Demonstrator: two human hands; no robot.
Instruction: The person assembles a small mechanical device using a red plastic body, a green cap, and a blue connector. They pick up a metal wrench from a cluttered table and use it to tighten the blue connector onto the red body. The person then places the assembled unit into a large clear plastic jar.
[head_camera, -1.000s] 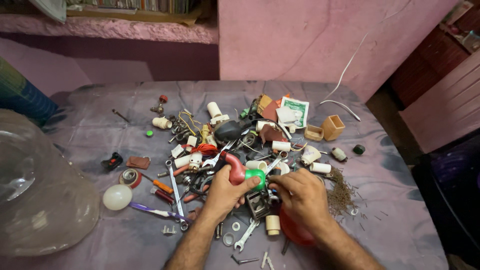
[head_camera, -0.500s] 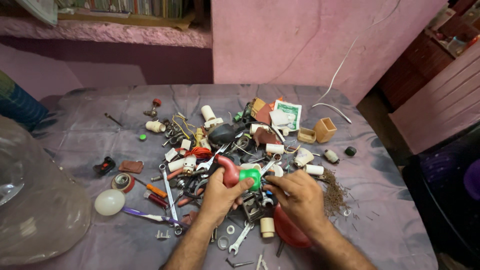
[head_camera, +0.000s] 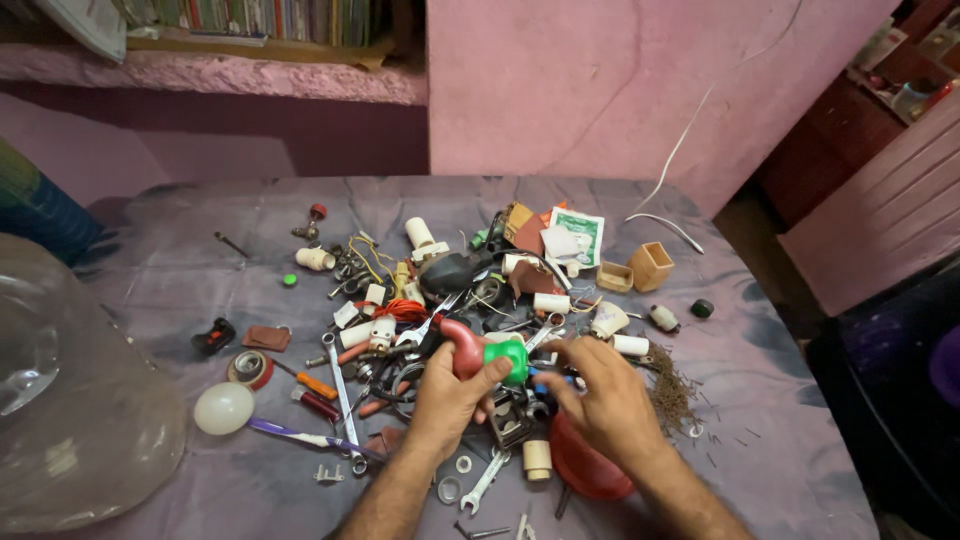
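Left hand (head_camera: 447, 398) grips red-green fitting (head_camera: 487, 352) — right hand (head_camera: 603, 400) loose, fingering pile (head_camera: 460, 300). Risk: elbow sweep scatters nails (head_camera: 672, 388) off surface (head_camera: 180, 290).

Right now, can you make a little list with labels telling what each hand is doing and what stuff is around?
left hand: grips a red and green tool handle
right hand: fingers spread over the pile of small parts, holding nothing I can see
near left hand: white bulb, silver wrench
near right hand: red round lid, heap of small nails
surface: purple cloth
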